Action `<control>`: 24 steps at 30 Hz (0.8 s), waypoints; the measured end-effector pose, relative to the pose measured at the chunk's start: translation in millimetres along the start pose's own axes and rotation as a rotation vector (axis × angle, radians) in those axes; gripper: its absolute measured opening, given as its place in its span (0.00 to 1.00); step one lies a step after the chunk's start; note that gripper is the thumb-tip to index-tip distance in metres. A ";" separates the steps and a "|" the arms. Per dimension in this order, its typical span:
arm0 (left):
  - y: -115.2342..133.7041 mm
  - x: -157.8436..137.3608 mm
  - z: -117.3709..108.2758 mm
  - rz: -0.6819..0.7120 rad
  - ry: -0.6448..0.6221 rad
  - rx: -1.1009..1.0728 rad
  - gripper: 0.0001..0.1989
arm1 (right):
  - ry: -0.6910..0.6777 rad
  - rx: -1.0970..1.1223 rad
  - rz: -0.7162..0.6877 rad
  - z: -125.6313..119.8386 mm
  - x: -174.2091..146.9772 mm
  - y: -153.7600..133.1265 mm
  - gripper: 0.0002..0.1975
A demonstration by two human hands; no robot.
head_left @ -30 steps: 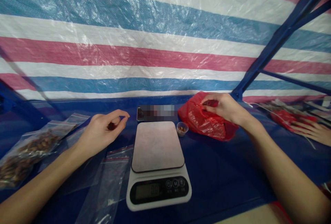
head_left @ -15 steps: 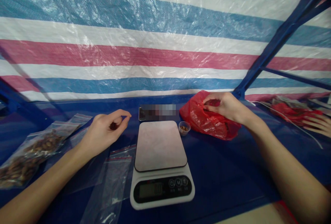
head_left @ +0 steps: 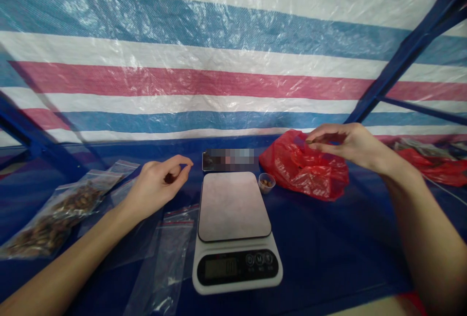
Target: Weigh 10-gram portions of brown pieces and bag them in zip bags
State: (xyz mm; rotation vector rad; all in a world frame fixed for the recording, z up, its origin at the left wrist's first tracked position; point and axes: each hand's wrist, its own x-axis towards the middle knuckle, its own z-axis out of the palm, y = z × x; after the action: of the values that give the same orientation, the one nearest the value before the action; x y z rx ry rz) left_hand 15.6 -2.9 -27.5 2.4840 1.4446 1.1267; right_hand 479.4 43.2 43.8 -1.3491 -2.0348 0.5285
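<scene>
My left hand (head_left: 162,180) hovers left of the white digital kitchen scale (head_left: 233,206), thumb and forefinger curled together. Something dark brown shows within its curl, too shadowed to name. Over the right part of a crumpled red plastic bag (head_left: 292,165), my right hand (head_left: 343,146) pinches a small brown nut-like piece (head_left: 310,142) between its fingertips. A small clear plastic cup (head_left: 266,183) with a few brown pieces stands between scale and bag. Nothing lies on the scale's platform, and its display (head_left: 221,267) appears to read zero.
Filled zip bags of brown nut-like pieces (head_left: 51,228) lie at the left, near flat clear zip bags (head_left: 164,253). Behind the scale rests a phone (head_left: 209,161), its screen blurred. Another red bag (head_left: 434,165) is at the far right, by a blue metal frame (head_left: 392,73).
My right hand has come up out of the red bag and shifted right, with a small brown nut-like piece in its fingertips. My left hand keeps its curl. The other person's hand has left view.
</scene>
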 end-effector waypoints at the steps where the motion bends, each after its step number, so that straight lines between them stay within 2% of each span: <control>1: 0.0 0.0 -0.1 -0.003 0.000 0.000 0.12 | 0.017 0.021 0.001 -2.6 -1.0 0.2 0.20; 5: -1.3 -0.6 0.3 -0.006 -0.003 0.002 0.12 | 0.059 0.072 -0.025 -5.4 -3.5 -3.2 0.16; 8: -2.2 -1.2 0.8 0.003 -0.003 0.001 0.11 | 0.029 0.099 -0.062 6.0 -5.2 -16.4 0.14; 14: -2.7 -0.8 1.5 0.002 -0.011 0.003 0.12 | -0.271 0.196 -0.252 54.2 -7.5 -54.5 0.08; 16: -2.5 -0.4 1.6 0.000 -0.012 0.009 0.12 | -0.317 0.195 -0.285 66.4 -7.1 -60.3 0.08; 21: -1.1 -0.7 1.3 0.000 -0.014 0.018 0.13 | -0.270 0.167 -0.303 75.9 -5.7 -57.3 0.09; 24: -0.9 -1.2 1.0 0.010 -0.005 0.023 0.12 | -0.291 0.158 -0.313 77.9 -5.9 -53.1 0.08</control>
State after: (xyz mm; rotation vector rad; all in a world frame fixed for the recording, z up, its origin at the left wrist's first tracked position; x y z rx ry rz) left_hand 15.2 -3.1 -29.3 2.5096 1.4538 1.1106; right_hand 391.6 17.9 19.8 -0.8783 -2.3265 0.7576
